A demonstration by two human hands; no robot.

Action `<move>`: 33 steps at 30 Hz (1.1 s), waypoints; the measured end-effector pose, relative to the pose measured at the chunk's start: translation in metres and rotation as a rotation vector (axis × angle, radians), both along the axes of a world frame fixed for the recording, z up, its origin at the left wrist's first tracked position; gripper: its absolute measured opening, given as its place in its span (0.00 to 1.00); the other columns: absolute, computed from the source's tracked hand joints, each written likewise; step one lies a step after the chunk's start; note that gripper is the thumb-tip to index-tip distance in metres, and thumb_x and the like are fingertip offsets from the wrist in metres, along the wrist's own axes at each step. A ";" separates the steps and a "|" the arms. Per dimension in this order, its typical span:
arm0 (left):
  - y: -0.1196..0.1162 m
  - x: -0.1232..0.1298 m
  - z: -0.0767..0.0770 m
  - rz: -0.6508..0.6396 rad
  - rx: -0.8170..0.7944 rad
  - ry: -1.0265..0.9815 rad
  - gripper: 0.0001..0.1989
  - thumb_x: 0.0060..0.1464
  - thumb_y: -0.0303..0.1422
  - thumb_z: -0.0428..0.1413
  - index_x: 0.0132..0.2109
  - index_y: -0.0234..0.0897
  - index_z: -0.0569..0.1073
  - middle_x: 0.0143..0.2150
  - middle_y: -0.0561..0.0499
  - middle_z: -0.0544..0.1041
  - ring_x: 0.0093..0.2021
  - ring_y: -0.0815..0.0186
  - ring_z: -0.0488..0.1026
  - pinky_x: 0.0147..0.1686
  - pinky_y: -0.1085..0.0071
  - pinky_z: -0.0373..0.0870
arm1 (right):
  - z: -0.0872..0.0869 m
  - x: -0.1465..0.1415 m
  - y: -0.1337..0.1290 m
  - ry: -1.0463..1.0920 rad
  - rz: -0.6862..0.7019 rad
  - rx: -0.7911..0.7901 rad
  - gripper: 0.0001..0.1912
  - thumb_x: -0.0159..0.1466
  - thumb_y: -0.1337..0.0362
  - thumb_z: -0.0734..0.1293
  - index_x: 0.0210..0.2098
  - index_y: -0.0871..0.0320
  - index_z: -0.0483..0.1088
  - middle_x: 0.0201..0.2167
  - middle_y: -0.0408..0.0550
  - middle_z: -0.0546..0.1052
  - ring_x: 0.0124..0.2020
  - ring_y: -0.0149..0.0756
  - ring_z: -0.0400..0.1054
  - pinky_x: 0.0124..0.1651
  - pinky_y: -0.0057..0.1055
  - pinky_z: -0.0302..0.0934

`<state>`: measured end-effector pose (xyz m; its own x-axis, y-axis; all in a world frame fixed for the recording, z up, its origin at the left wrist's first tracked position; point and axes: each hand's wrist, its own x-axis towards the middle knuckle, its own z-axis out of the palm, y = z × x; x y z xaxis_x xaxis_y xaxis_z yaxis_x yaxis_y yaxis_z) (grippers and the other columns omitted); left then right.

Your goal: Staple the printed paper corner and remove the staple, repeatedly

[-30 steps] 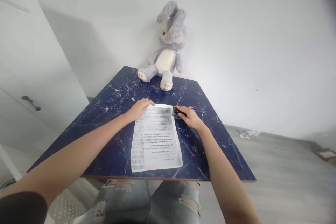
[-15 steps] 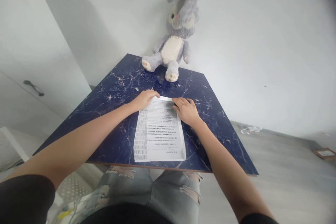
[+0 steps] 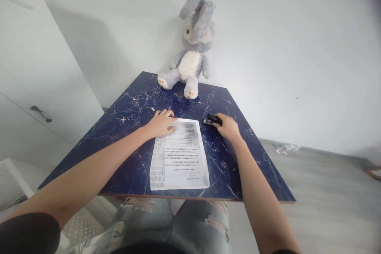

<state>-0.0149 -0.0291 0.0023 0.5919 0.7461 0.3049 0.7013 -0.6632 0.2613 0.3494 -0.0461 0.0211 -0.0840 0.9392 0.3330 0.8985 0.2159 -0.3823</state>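
Note:
A printed sheet or stack of paper (image 3: 181,158) lies flat near the front edge of the table (image 3: 125,127). My left hand (image 3: 163,123) rests over its far left corner, with the thumb spread onto the page and the fingers bent past the edge. My right hand (image 3: 228,126) is closed around a black stapler (image 3: 212,120). The stapler's front points left, just right of the paper's far right corner and apart from it. My palm hides its rear end.
A grey plush rabbit (image 3: 190,65) sits at the table's back against the wall. A small pale scrap (image 3: 152,109) lies beyond my left hand. A cabinet with a dark handle (image 3: 41,114) stands at left. Clear plastic (image 3: 288,149) lies on the floor at right.
My right hand has left the paper's far edge, moved right and now holds the stapler. My left hand has shifted slightly at the corner. The view has tilted up a little.

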 end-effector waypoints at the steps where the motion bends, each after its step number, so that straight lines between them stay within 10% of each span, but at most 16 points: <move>1: 0.000 0.002 -0.002 -0.004 -0.005 0.007 0.20 0.62 0.41 0.58 0.58 0.43 0.78 0.58 0.40 0.71 0.59 0.46 0.66 0.63 0.43 0.56 | 0.001 0.004 0.001 0.053 -0.107 0.057 0.16 0.62 0.61 0.70 0.50 0.53 0.77 0.44 0.53 0.82 0.44 0.52 0.75 0.51 0.47 0.67; 4: 0.002 0.007 -0.007 -0.006 -0.004 -0.026 0.20 0.64 0.41 0.56 0.60 0.44 0.76 0.59 0.40 0.70 0.59 0.47 0.65 0.64 0.44 0.54 | 0.004 -0.003 -0.003 0.303 -0.192 0.180 0.19 0.61 0.55 0.71 0.49 0.56 0.75 0.41 0.53 0.81 0.41 0.51 0.73 0.49 0.45 0.66; 13: 0.013 0.009 -0.008 -0.057 -0.063 -0.035 0.13 0.64 0.26 0.51 0.46 0.41 0.80 0.47 0.44 0.75 0.51 0.55 0.72 0.53 0.61 0.70 | 0.000 -0.126 -0.039 0.376 0.359 -0.102 0.15 0.61 0.56 0.72 0.45 0.55 0.74 0.38 0.46 0.78 0.39 0.42 0.71 0.48 0.38 0.65; 22: 0.023 0.003 -0.016 -0.210 -0.191 -0.336 0.23 0.58 0.19 0.45 0.52 0.38 0.78 0.54 0.46 0.79 0.55 0.60 0.76 0.61 0.60 0.69 | 0.001 -0.082 -0.029 0.753 0.739 -0.554 0.33 0.65 0.44 0.70 0.65 0.52 0.69 0.65 0.54 0.72 0.66 0.49 0.65 0.67 0.49 0.61; 33: 0.034 0.004 -0.023 -0.059 -0.526 -0.817 0.29 0.71 0.53 0.42 0.48 0.34 0.77 0.50 0.40 0.82 0.53 0.57 0.78 0.62 0.55 0.70 | -0.003 -0.079 -0.027 0.724 0.805 -0.545 0.37 0.64 0.48 0.73 0.68 0.52 0.66 0.68 0.54 0.69 0.68 0.50 0.64 0.68 0.49 0.61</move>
